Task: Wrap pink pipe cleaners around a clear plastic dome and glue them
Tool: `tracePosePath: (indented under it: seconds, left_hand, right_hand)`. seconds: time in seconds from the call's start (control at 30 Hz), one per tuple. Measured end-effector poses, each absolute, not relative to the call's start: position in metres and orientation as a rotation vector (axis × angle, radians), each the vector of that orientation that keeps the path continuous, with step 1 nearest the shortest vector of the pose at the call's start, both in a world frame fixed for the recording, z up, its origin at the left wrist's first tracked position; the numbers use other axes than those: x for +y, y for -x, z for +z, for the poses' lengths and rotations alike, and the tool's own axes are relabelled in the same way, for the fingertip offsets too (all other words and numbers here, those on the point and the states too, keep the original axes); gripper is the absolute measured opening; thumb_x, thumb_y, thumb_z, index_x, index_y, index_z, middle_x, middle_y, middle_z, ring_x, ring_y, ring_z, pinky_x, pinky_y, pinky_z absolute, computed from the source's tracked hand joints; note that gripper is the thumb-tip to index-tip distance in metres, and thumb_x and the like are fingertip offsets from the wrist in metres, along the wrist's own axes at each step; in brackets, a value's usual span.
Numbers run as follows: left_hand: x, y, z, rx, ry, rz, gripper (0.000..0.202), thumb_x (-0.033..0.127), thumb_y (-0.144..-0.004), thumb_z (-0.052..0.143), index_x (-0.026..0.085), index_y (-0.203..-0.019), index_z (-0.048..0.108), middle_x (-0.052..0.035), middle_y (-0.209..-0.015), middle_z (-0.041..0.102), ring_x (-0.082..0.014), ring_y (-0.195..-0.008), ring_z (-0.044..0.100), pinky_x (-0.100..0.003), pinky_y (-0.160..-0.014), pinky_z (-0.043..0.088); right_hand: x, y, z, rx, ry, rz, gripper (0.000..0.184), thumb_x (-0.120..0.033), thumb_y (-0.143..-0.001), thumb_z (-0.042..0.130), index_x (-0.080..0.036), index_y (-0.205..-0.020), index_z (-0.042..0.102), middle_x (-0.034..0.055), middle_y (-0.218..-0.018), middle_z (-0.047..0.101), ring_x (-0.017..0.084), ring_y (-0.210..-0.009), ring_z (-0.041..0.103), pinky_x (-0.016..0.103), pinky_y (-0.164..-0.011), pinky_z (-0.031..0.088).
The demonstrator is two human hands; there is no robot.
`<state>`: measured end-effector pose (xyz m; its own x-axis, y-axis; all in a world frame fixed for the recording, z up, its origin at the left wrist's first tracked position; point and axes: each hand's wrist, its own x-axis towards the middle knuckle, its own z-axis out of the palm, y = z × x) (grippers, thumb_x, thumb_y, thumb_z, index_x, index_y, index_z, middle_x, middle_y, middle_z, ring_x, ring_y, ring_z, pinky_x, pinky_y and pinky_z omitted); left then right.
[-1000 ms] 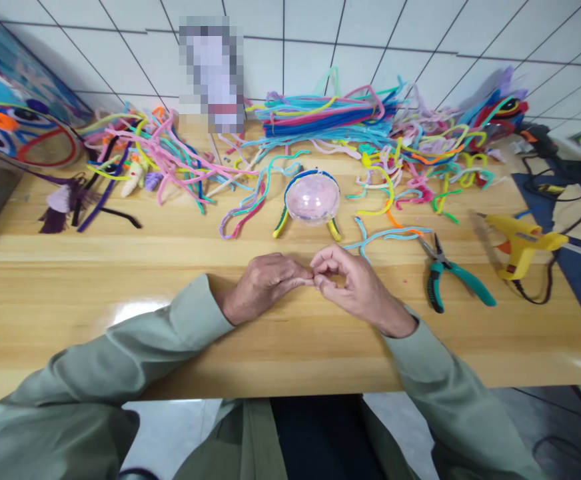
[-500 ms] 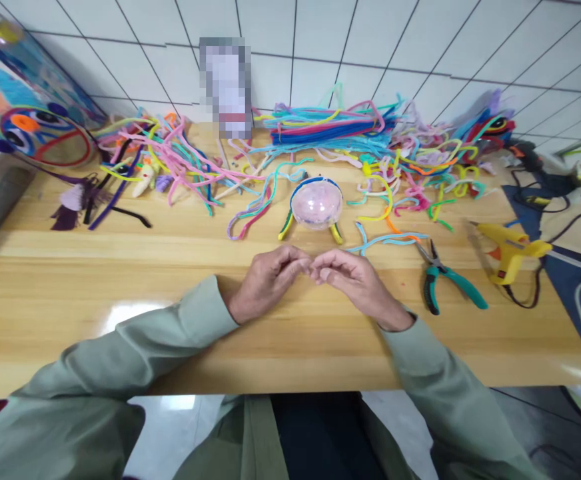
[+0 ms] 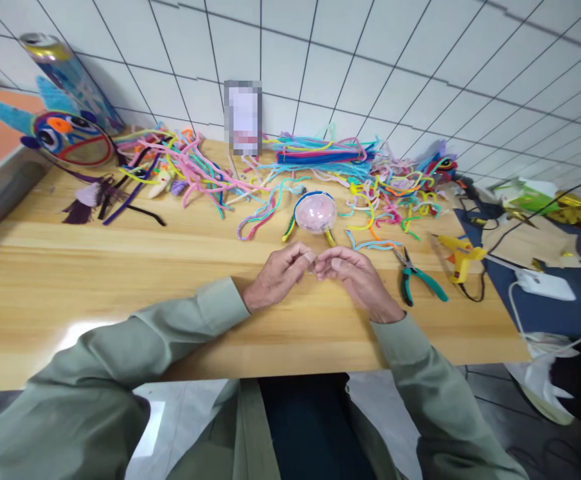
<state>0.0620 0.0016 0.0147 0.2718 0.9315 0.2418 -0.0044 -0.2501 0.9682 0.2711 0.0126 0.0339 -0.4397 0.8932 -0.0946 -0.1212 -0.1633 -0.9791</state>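
My left hand [image 3: 279,273] and my right hand [image 3: 351,275] rest on the wooden table [image 3: 120,267], fingertips pinched together between them on something too small to make out. Just beyond them stands a clear pink plastic dome [image 3: 314,212] ringed with blue pipe cleaner, with yellow and green pipe-cleaner legs. Teal-handled pliers [image 3: 417,278] lie right of my right hand.
Heaps of coloured pipe cleaners [image 3: 320,150] cover the table's far side. A yellow glue gun [image 3: 459,251] with its cord lies at the right, by a white power adapter [image 3: 544,285]. A pipe-cleaner face [image 3: 68,137] and a can [image 3: 65,70] stand at the far left.
The view has tilted up and swung right, showing more wall and the right end of the table. Both hands stay pinched together; the fingers have shifted slightly.
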Motion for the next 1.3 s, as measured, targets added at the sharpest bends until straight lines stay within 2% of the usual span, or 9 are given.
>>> tracePosePath:
  seconds: [0.2,0.4,0.6,0.83,1.0,1.1,1.13,1.2,1.3]
  left_hand:
    - [-0.01,-0.063,0.027,0.816,-1.5,1.099,0.025,0.038,-0.102,0.056,0.018,-0.09,0.064,0.0,-0.08,0.067,-0.0095,-0.062,0.053,-0.024,-0.061,0.044]
    - [-0.019,-0.069,0.037,0.721,-1.343,1.025,0.024,0.042,-0.091,0.065,0.018,-0.088,0.064,0.0015,-0.077,0.065,-0.0073,-0.056,0.048,-0.021,-0.053,0.039]
    - [-0.026,-0.074,0.043,0.773,-1.301,1.073,0.018,0.035,-0.081,0.068,0.017,-0.081,0.065,0.0032,-0.07,0.063,-0.0066,-0.054,0.046,-0.021,-0.052,0.039]
    - [-0.032,-0.075,0.051,0.676,-1.314,1.067,0.022,0.039,-0.088,0.064,0.018,-0.084,0.061,0.0,-0.076,0.069,-0.0059,-0.05,0.046,-0.021,-0.049,0.037]
    - [-0.03,-0.075,0.05,0.678,-1.37,1.096,0.035,0.045,-0.101,0.052,0.019,-0.078,0.057,0.0012,-0.069,0.064,-0.008,-0.05,0.048,-0.023,-0.05,0.039]
    - [-0.029,-0.073,0.048,0.734,-1.482,1.194,0.022,0.037,-0.103,0.056,0.019,-0.093,0.064,0.0001,-0.081,0.069,-0.0113,-0.063,0.057,-0.025,-0.063,0.048]
    - [-0.029,-0.073,0.046,0.756,-1.572,1.255,0.018,0.033,-0.104,0.055,0.019,-0.102,0.066,-0.0018,-0.09,0.073,-0.0138,-0.073,0.063,-0.027,-0.071,0.053]
    - [-0.03,-0.073,0.041,0.757,-1.86,1.365,0.024,0.028,-0.107,0.049,0.02,-0.119,0.068,-0.0088,-0.115,0.077,-0.0212,-0.105,0.071,-0.037,-0.096,0.057]
    - [-0.028,-0.075,0.029,0.648,-2.412,1.264,0.036,0.035,-0.109,0.053,0.021,-0.139,0.067,-0.0163,-0.152,0.066,-0.0328,-0.149,0.054,-0.055,-0.126,0.04]
  right_hand:
    - [-0.003,-0.269,0.037,-1.419,1.021,1.493,0.023,-0.046,-0.089,0.079,-0.023,-0.093,0.075,-0.0003,-0.075,0.071,0.016,-0.067,0.065,0.031,-0.066,0.054]
    - [-0.023,-0.269,0.042,-1.542,1.108,1.181,0.024,-0.045,-0.092,0.08,-0.023,-0.087,0.072,-0.0012,-0.076,0.07,0.015,-0.069,0.062,0.031,-0.069,0.051]
    - [-0.044,-0.262,0.054,-1.569,1.141,0.93,0.024,-0.045,-0.089,0.085,-0.024,-0.082,0.074,-0.0004,-0.077,0.071,0.017,-0.073,0.063,0.033,-0.074,0.051]
    - [-0.052,-0.253,0.053,-1.375,1.077,1.051,0.03,-0.052,-0.088,0.082,-0.025,-0.085,0.069,-0.0019,-0.073,0.068,0.016,-0.067,0.061,0.033,-0.07,0.053]
    - [-0.053,-0.251,0.062,-1.223,0.997,1.245,0.033,-0.054,-0.087,0.081,-0.024,-0.083,0.065,-0.0022,-0.071,0.063,0.015,-0.06,0.058,0.032,-0.063,0.054]
    - [-0.05,-0.252,0.063,-1.144,0.969,1.328,0.033,-0.052,-0.086,0.079,-0.025,-0.08,0.063,-0.0018,-0.071,0.063,0.015,-0.06,0.058,0.031,-0.06,0.055]
    - [-0.049,-0.252,0.062,-1.115,0.963,1.347,0.031,-0.05,-0.086,0.079,-0.025,-0.079,0.063,-0.0018,-0.073,0.063,0.015,-0.061,0.059,0.031,-0.061,0.055]
    - [-0.047,-0.252,0.058,-1.058,0.959,1.371,0.026,-0.045,-0.084,0.08,-0.026,-0.081,0.063,-0.0019,-0.079,0.067,0.015,-0.068,0.062,0.03,-0.066,0.058]
    - [-0.046,-0.252,0.053,-0.994,0.965,1.412,0.019,-0.043,-0.084,0.078,-0.028,-0.091,0.069,0.0003,-0.097,0.075,0.017,-0.086,0.069,0.031,-0.079,0.062]
